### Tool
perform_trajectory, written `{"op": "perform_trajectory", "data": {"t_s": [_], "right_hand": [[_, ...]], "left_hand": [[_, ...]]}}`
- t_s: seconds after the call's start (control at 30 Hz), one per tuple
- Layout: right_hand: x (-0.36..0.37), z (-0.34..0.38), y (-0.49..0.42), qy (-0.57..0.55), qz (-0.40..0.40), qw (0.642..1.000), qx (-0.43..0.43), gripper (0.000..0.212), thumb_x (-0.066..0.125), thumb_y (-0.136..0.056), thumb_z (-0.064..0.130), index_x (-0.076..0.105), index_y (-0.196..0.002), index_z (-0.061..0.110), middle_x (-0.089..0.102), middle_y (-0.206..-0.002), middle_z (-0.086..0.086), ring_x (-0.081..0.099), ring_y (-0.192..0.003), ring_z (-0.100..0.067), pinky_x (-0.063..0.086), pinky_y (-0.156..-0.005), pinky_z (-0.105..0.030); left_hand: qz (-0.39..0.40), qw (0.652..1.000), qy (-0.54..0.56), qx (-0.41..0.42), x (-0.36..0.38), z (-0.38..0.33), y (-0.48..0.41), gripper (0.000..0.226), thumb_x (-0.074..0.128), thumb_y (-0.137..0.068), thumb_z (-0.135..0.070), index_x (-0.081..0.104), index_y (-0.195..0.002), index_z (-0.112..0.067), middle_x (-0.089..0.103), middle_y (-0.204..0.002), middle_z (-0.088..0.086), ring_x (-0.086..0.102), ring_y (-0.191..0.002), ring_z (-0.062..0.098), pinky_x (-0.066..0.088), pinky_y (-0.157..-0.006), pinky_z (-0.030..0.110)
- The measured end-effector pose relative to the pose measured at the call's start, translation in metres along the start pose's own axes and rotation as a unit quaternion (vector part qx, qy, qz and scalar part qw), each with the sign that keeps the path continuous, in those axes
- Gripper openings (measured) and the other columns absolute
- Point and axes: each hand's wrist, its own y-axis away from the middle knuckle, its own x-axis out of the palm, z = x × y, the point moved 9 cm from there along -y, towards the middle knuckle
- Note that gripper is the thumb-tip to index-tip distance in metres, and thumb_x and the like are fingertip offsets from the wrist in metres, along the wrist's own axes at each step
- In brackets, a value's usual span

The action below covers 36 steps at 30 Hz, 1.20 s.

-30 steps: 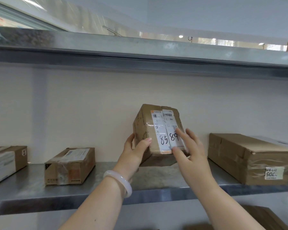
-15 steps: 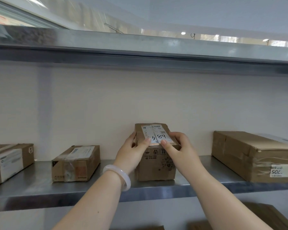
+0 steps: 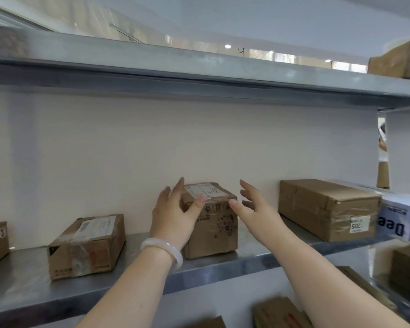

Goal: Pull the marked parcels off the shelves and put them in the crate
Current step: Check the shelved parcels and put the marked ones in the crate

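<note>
Bare forearms; a white bangle (image 3: 162,253) circles the left wrist.

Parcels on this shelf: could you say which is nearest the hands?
The small upright box with the white top label, between left hand and right hand.

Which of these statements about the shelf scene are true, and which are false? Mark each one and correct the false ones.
1. The small box stands on the metal shelf. True.
2. The right hand grips the small box. False: its fingers are spread open beside the box.
3. A pale bangle sits on the left wrist. True.
4. The long box lies left of the small box. False: it lies to the right.
</note>
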Motion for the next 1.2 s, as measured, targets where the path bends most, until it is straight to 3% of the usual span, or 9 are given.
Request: {"op": "perform_trajectory", "data": {"t_s": [0.07,0.17,0.27,0.37,0.67,0.73,0.9,1.07,1.2], "right_hand": [[-0.021,0.005,0.010,0.039,-0.040,0.998,-0.027,0.065,0.059,-0.089,0.052,0.029,-0.146,0.044,0.041,-0.146,0.016,0.041,-0.125,0.001,0.037,-0.100,-0.028],[-0.054,0.009,0.025,0.092,-0.091,0.990,-0.057,0.062,0.058,-0.090,0.051,0.032,-0.145,0.044,0.041,-0.147,0.015,0.038,-0.133,-0.002,0.036,-0.109,-0.034],[-0.091,0.009,0.035,0.127,-0.118,0.982,-0.080,0.057,0.059,-0.090,0.048,0.037,-0.143,0.043,0.043,-0.145,0.015,0.037,-0.133,-0.003,0.034,-0.109,-0.032],[-0.133,0.003,0.035,0.145,-0.145,0.975,-0.086,0.054,0.059,-0.090,0.046,0.040,-0.141,0.043,0.045,-0.141,0.015,0.036,-0.127,0.003,0.032,-0.103,-0.026],[-0.268,-0.064,0.010,0.169,-0.204,0.963,-0.045,0.055,0.059,-0.091,0.046,0.039,-0.142,0.040,0.044,-0.143,0.011,0.034,-0.126,-0.002,0.031,-0.098,-0.029],[-0.296,-0.086,0.002,0.157,-0.222,0.962,-0.020,0.056,0.059,-0.092,0.044,0.040,-0.143,0.035,0.044,-0.144,0.006,0.037,-0.132,-0.011,0.033,-0.098,-0.031],[-0.319,-0.141,-0.022,0.085,-0.163,0.980,0.077,0.059,0.057,-0.094,0.044,0.036,-0.147,0.029,0.040,-0.148,-0.006,0.038,-0.136,-0.022,0.038,-0.101,-0.037],[-0.314,-0.159,-0.039,0.046,-0.116,0.990,0.071,0.053,0.052,-0.096,0.043,0.039,-0.146,0.027,0.048,-0.144,0.001,0.045,-0.128,-0.016,0.037,-0.096,-0.030],[-0.302,-0.186,-0.039,-0.023,-0.094,0.980,0.174,0.057,0.051,-0.083,0.059,0.052,-0.134,0.033,0.053,-0.135,0.001,0.049,-0.123,-0.026,0.044,-0.101,-0.047]], "left_hand": [[-0.055,0.992,-0.071,0.094,-0.005,-0.032,0.013,0.082,0.035,-0.079,-0.082,0.030,-0.150,-0.041,0.026,-0.159,0.004,0.018,-0.147,0.025,0.022,-0.116,0.044],[-0.059,0.965,-0.123,0.223,0.017,-0.086,0.036,0.076,0.032,-0.081,-0.078,0.037,-0.147,-0.040,0.031,-0.158,0.003,0.022,-0.145,0.026,0.022,-0.116,0.045],[-0.002,0.962,-0.086,0.260,0.056,-0.117,0.050,0.073,0.034,-0.081,-0.074,0.037,-0.146,-0.042,0.034,-0.156,-0.004,0.026,-0.142,0.020,0.020,-0.114,0.035],[0.053,0.960,-0.072,0.264,0.105,-0.135,0.055,0.068,0.043,-0.086,-0.070,0.032,-0.148,-0.044,0.031,-0.157,-0.007,0.026,-0.143,0.017,0.023,-0.116,0.036],[0.114,0.979,-0.017,0.171,0.232,-0.172,0.035,0.065,0.054,-0.088,-0.061,0.033,-0.147,-0.045,0.029,-0.158,-0.003,0.024,-0.145,0.020,0.023,-0.118,0.037],[0.115,0.983,-0.005,0.146,0.255,-0.177,0.030,0.064,0.055,-0.089,-0.059,0.034,-0.147,-0.043,0.030,-0.157,0.000,0.024,-0.146,0.020,0.022,-0.118,0.036],[0.100,0.992,0.058,0.049,0.292,-0.181,0.012,0.060,0.055,-0.092,-0.053,0.043,-0.145,-0.030,0.048,-0.142,0.013,0.043,-0.132,0.030,0.035,-0.111,0.043],[0.086,0.991,0.101,-0.023,0.303,-0.175,0.005,0.049,0.056,-0.094,-0.045,0.052,-0.139,-0.024,0.054,-0.136,0.007,0.051,-0.123,0.020,0.038,-0.104,0.028],[0.061,0.991,0.114,-0.039,0.299,-0.173,0.009,0.040,0.058,-0.093,-0.042,0.058,-0.130,-0.027,0.059,-0.124,0.002,0.055,-0.115,0.018,0.041,-0.095,0.026]]}}
